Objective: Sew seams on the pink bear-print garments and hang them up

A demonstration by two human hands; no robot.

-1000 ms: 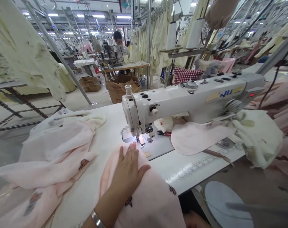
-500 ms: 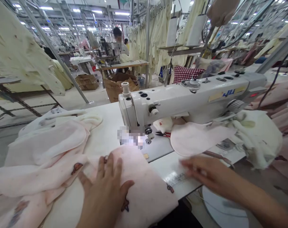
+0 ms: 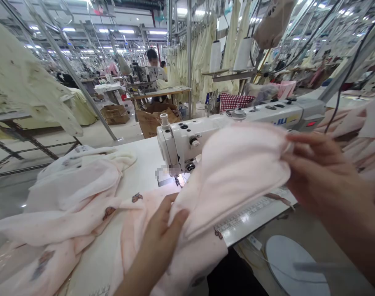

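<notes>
Pink fabric panel (image 3: 233, 176) is lifting between my hands, clear of the table: my right hand (image 3: 321, 172) is gripping its edge with closed fingers, and my left hand (image 3: 158, 234) is curling around its lower fold. Printed pink fabric (image 3: 91, 213) is lying below my left fingers on the white sewing table (image 3: 144, 158), with a white sewing machine (image 3: 187, 144) standing just beyond them.

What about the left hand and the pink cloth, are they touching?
Touching: the head view shows the left hand pressed against the raised pink cloth.
</notes>
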